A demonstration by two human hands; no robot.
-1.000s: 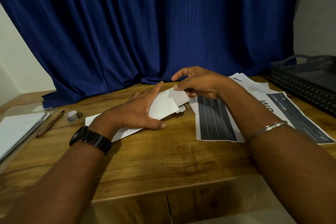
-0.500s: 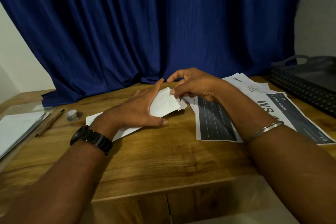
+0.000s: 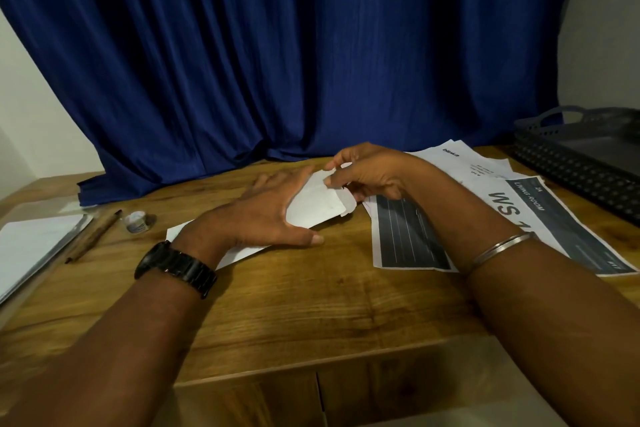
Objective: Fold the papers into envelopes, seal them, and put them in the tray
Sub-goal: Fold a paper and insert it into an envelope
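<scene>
A blue curtain (image 3: 277, 62) is hung across the upper frame, with pale wall (image 3: 602, 28) seen at the upper right. A wooden table (image 3: 294, 305) fills the lower half. At the left edge, a stack of white sheets (image 3: 31, 246) is laid, with a brown stick (image 3: 93, 236) just beside it and a small round pot (image 3: 138, 220) near the stick's far end.

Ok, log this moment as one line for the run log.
step: folding envelope | left hand: holds envelope tilted up | right hand: pinches its top edge | tray: far right, untouched
</scene>
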